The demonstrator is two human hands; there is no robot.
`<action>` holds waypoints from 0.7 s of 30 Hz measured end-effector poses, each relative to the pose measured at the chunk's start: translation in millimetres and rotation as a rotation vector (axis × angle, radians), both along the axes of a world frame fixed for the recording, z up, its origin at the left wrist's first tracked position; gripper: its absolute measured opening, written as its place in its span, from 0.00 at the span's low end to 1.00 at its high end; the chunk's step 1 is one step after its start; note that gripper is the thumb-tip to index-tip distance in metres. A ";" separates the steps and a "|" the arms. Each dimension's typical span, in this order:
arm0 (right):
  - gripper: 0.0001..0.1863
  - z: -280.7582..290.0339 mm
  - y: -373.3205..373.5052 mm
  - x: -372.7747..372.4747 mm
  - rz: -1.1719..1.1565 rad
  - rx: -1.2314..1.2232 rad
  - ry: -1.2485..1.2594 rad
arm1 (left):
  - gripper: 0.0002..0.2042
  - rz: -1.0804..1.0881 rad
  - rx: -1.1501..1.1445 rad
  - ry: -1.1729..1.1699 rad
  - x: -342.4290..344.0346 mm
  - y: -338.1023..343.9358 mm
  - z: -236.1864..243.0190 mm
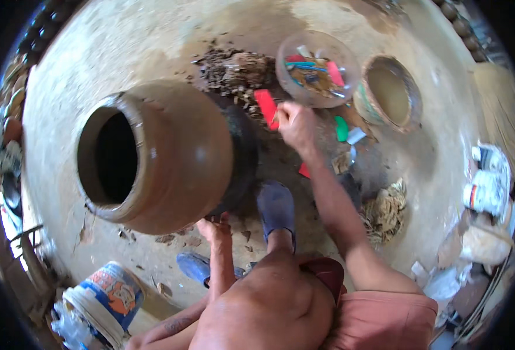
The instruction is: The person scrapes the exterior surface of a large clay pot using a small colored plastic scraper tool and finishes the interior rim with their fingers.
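Observation:
A large brown clay pot (176, 157) with a dark, wide mouth leans on its side at the left, its mouth turned left. Its rear end is darker. Low against the pot's near side is my left hand (215, 229), fingers apart and partly hidden by the pot; whether it bears weight does not show. My right hand (296, 123) is closed around the end of a flat red scraper (265, 107), held in the air just right of the pot. Crumbled clay scraps (237, 70) lie beyond it.
A clear bowl (350, 52) of small tools stands at the far right of the pot, beside a tub of cloudy water (413, 105). Green piece (341, 128), crumpled cloth (385, 213) and my blue shoes (276, 207) are on the floor. A printed bucket (114, 291) stands near left.

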State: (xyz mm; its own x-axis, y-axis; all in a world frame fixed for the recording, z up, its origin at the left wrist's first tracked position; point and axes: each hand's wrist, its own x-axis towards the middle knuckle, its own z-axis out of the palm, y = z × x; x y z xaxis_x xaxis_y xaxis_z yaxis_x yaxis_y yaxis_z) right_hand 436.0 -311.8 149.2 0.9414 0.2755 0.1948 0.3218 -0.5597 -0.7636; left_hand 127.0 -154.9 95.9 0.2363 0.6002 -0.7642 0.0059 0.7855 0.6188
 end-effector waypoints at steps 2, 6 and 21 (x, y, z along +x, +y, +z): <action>0.10 -29.1 -37.2 -25.9 -0.026 -0.144 0.185 | 0.31 -0.006 0.003 0.010 15.5 -11.1 15.2; 0.19 -21.1 -78.1 -68.7 -0.293 -0.124 0.000 | 0.28 -0.025 0.055 0.057 27.5 -21.8 26.4; 0.34 -33.9 -395.9 -219.5 -1.120 -0.859 0.650 | 0.36 -0.054 0.020 0.021 16.4 -16.2 15.1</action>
State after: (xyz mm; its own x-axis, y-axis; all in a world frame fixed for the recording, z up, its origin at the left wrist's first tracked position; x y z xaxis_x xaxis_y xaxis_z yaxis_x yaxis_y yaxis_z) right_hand 216.6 -707.7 115.3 0.5923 -0.7904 -0.1564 -0.7925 -0.6065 0.0639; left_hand 143.4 -171.0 111.0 0.2528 0.6022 -0.7573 0.0617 0.7711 0.6337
